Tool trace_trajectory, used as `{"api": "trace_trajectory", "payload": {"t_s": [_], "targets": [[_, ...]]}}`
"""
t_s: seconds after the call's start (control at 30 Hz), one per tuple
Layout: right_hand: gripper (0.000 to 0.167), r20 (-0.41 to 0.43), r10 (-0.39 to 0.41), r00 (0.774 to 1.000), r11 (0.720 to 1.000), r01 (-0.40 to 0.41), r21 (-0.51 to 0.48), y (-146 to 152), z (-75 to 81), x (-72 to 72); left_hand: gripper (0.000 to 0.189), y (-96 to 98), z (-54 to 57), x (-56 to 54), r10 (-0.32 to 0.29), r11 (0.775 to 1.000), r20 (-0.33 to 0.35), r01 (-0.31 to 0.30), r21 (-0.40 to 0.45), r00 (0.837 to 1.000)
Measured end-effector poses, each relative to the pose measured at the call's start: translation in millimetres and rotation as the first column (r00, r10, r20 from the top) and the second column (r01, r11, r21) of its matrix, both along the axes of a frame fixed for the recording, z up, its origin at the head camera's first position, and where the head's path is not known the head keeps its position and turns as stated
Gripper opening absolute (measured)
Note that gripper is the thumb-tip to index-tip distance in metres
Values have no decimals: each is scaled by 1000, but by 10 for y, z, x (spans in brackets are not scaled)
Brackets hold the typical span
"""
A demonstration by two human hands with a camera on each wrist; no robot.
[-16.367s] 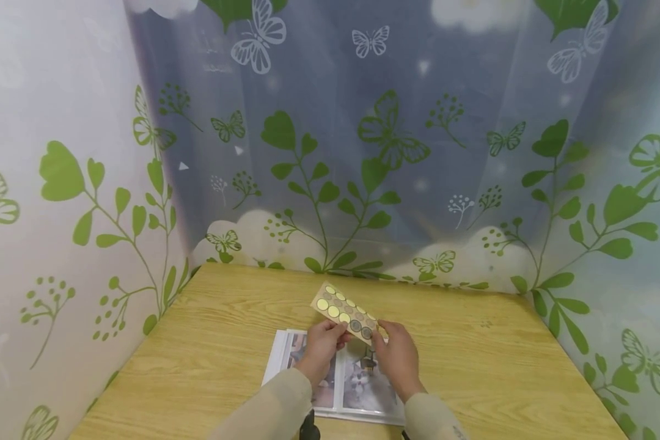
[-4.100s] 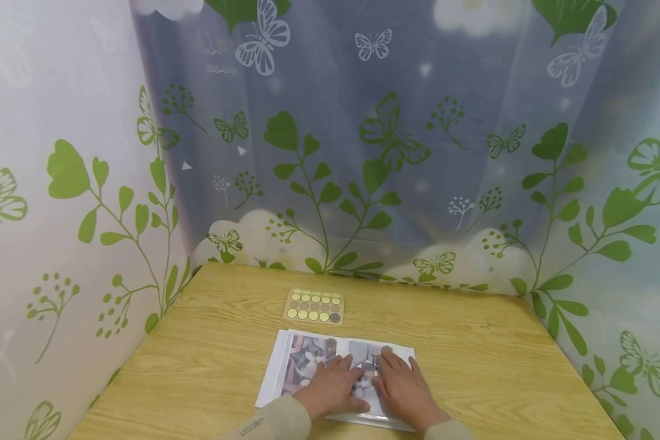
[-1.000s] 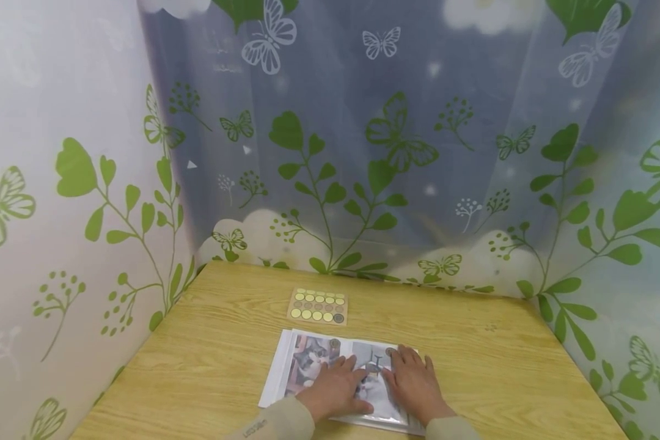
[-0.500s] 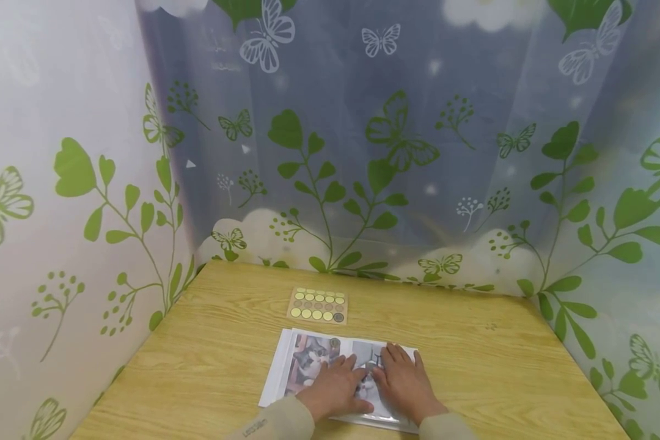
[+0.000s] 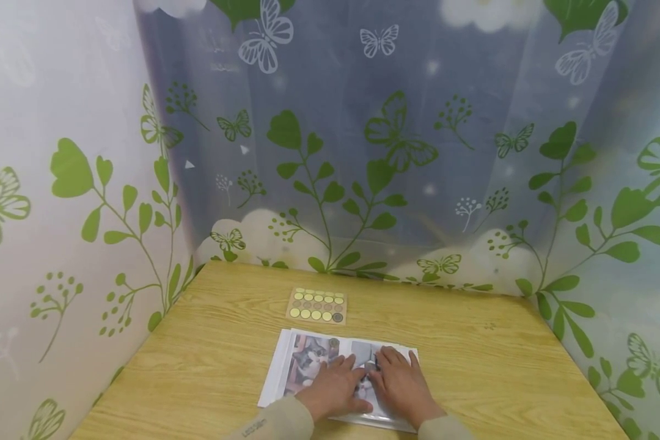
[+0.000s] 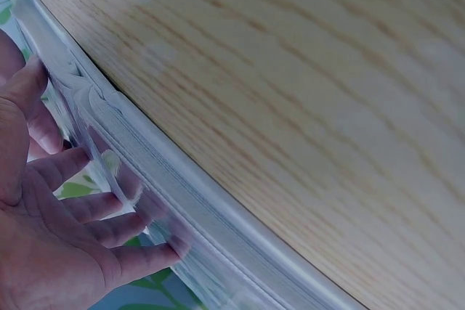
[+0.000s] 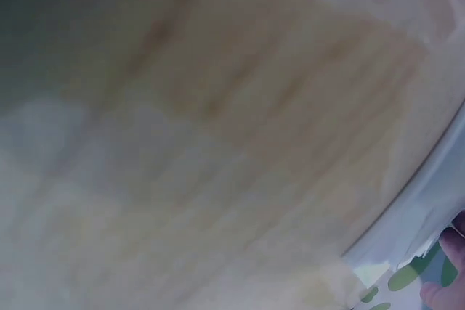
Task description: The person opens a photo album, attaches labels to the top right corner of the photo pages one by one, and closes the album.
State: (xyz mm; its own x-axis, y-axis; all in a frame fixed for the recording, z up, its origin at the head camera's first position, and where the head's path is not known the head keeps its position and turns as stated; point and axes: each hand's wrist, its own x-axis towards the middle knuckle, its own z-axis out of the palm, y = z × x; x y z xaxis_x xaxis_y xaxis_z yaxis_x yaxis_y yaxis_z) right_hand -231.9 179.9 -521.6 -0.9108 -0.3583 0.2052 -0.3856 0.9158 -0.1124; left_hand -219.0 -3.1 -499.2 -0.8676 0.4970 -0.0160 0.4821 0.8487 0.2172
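A photo album (image 5: 272, 373) lies spread on the table, a cat photo (image 5: 307, 360) on its left page and a greyish picture partly covered on its right. A round dark sticker (image 5: 334, 343) shows at the top of the left photo. With fingers spread, my left hand (image 5: 332, 388) rests on the album near its middle; in the left wrist view its fingertips touch the clear sleeve (image 6: 131, 179). My right hand (image 5: 403, 382) lies on the right page, fingers extended, hiding the page's upper right corner. Only a bit of that hand (image 7: 454, 266) shows in the right wrist view.
Beyond the album lies a sticker sheet (image 5: 317, 305) with rows of round yellow and brown stickers, and one dark round at its near right corner. The wooden table (image 5: 462, 366) meets patterned curtains (image 5: 330, 183) at the back and sides.
Both hands held the sticker sheet in the oldest frame; it now lies behind the album. Over the last second my right hand slid left across the right page; my left hand stayed.
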Motion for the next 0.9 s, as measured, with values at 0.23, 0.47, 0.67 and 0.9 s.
{"api": "trace_trajectory", "payload": {"t_s": [0.23,0.47,0.67,0.9], "targets": [[46,-20,19,1000,1000,-18,14,33,-18,28,73,4,3,-9,5,1000,-10,-5,-20,1000],[43,-33,21,999,1000,-20,13,100,-32,57,73,9,-2,-1,-3,1000,-10,3,-22,1000],[45,-24,2,1000,1000,-1,30,167,-42,70,72,6,26,22,-1,1000,-4,1,-10,1000],[44,-38,-16,999,1000,16,7,229,-39,69,73,3,32,25,-2,1000,-6,2,-17,1000]]}}
